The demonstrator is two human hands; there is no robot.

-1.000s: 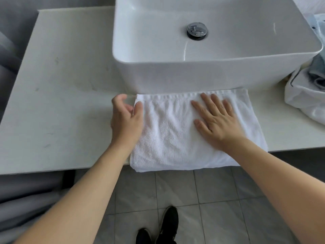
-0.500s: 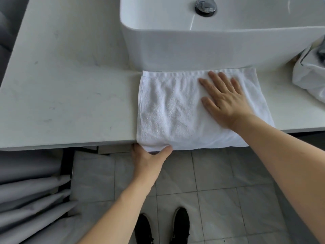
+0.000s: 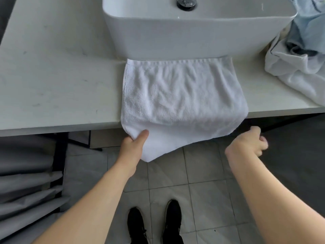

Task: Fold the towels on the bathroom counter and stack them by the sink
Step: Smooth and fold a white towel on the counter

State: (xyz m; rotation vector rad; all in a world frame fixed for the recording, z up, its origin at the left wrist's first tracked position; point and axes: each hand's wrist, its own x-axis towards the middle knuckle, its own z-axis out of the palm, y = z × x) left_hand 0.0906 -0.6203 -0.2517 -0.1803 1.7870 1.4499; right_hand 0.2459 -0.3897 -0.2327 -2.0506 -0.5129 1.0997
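White towel over counter edge, corner pinched in left hand; right hand loosely curled, empty, alongside.

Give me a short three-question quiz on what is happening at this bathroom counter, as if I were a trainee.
1. True or false: the white towel lies wholly on the counter.
2. Which hand grips the towel's hanging edge? A) left hand B) right hand C) both
3. Fill in: the towel's far edge lies against the base of the ____.

Key
1. False: its near edge hangs over the counter's front.
2. A: the thumb lies on top of the cloth; the right hand is beside the towel's right corner, its fingers curled, and whether it holds cloth cannot be told.
3. sink.
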